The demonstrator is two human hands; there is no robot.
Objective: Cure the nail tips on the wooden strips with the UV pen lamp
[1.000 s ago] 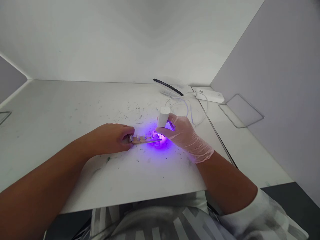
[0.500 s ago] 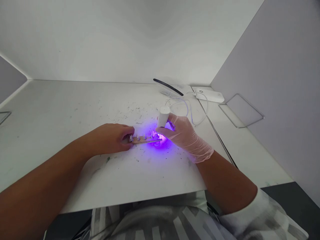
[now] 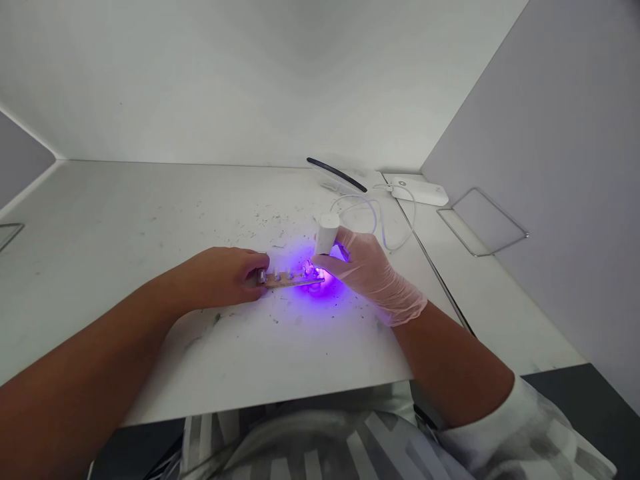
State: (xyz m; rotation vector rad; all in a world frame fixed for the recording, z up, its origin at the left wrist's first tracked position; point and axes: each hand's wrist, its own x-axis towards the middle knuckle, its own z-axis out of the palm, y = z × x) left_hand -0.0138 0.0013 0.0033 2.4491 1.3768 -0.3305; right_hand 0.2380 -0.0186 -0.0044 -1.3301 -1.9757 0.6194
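Between thumb and fingers, my left hand [image 3: 225,277] grips the left end of a narrow strip [image 3: 285,280] that carries several small clear pieces. My right hand [image 3: 367,267], in a thin pale glove, is closed around a white lamp [image 3: 327,232]. Violet light from the lamp falls on the right end of the strip and the white tabletop [image 3: 250,360] around it. Glare hides the detail of the pieces at that end. A white cable [image 3: 376,215] runs behind the lamp.
A curved item with a black edge [image 3: 337,175] lies at the back. To its right is a white box [image 3: 420,191] with a cable plugged in. A wire frame [image 3: 483,223] stands by the right wall, and another wire piece [image 3: 10,233] is at far left. Dark specks dot the tabletop.
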